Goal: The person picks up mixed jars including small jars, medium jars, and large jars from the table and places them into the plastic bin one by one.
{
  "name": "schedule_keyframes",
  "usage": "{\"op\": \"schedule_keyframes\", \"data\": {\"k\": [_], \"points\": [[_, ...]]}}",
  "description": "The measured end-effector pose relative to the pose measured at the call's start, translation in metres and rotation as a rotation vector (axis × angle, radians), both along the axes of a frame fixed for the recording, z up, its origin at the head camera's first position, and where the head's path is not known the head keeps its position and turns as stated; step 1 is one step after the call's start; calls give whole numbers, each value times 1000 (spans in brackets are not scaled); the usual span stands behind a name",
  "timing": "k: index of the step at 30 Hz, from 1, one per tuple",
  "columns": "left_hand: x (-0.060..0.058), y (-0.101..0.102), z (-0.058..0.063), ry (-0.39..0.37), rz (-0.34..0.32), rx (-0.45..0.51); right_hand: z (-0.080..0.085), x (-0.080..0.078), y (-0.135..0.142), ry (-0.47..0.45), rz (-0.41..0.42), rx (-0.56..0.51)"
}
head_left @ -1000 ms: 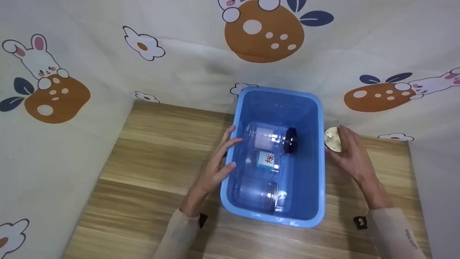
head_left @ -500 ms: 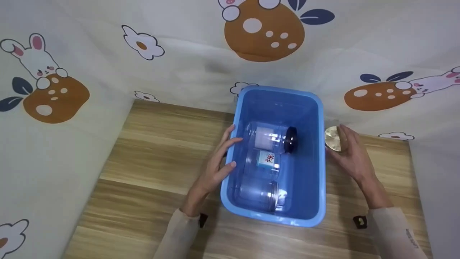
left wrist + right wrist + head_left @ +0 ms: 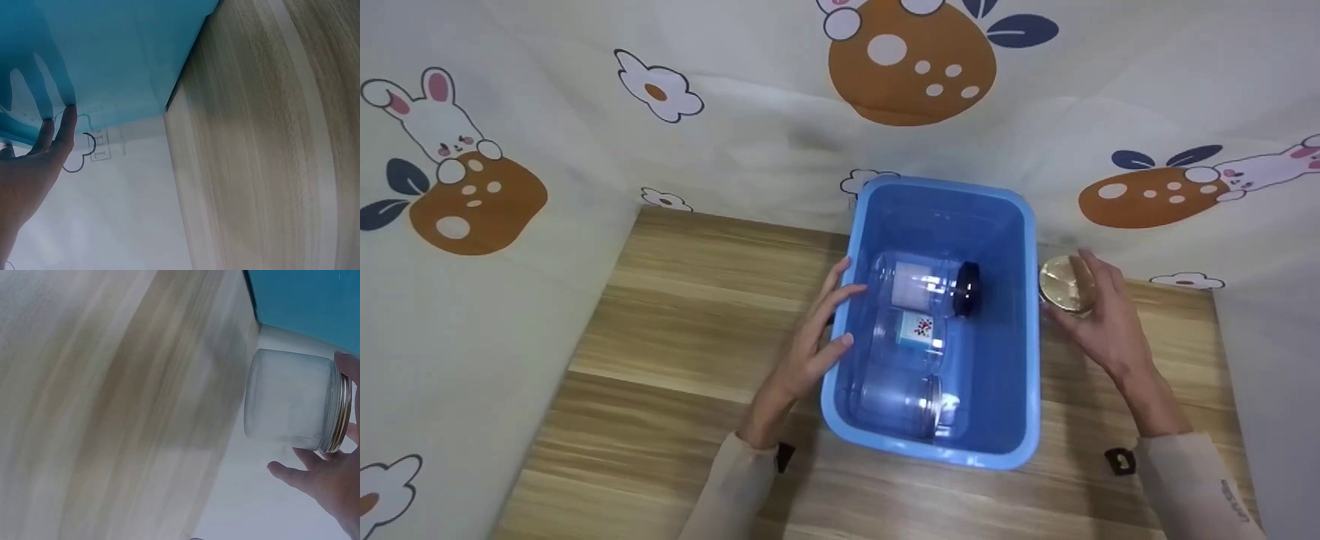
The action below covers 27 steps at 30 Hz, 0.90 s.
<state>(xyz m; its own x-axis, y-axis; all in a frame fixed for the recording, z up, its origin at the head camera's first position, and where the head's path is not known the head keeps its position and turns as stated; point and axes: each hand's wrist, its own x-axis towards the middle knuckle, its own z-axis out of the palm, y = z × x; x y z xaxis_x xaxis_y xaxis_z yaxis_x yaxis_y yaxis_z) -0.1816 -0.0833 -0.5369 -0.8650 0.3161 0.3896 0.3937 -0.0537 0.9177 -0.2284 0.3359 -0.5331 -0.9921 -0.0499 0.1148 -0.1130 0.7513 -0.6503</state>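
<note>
In the head view, my left hand point(image 3: 810, 352) rests along the left rim of a blue plastic tub point(image 3: 1027, 360), its fingers extended. The left wrist view shows its fingertips point(image 3: 68, 112) against the tub's outer wall. My right hand point(image 3: 1110, 322) grips a clear jar point(image 3: 289, 399) by its gold lid point(image 3: 1065, 285), just outside the tub's right wall. Several clear jars lie on their sides inside the tub. One has a black lid point(image 3: 967, 289), another a blue-and-white label point(image 3: 916, 330), and a plain jar point(image 3: 896, 405) lies nearest the front.
The tub stands on a wood-grain table point(image 3: 682, 315) close to the back. A white sheet point(image 3: 750, 135) with rabbit and orange fruit prints hangs behind and at the sides. Small dark pieces point(image 3: 1120, 460) show by both sleeves.
My right hand and the gold-lidded jar have shifted slightly to the right, away from the tub wall, and more of the lid shows. The left hand and the tub stay in place.
</note>
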Motion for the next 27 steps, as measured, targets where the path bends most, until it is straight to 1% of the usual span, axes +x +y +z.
{"op": "schedule_keyframes", "data": {"k": [3,6,11,19,22,27], "points": [[0,0,0,-6,-6,9,6,3,-2,19,5,8],[0,1,0,-7,1,-9,11,7,-4,50,13,21],[0,0,-1,15,10,-21,21,13,-9,102,38,29],[0,1,-2,28,20,-27,36,22,-12,109,49,87],[-1,1,-3,31,20,-24,41,25,-13,127,55,96],[-1,1,-3,12,17,-29,50,28,-14,166,69,105]]}}
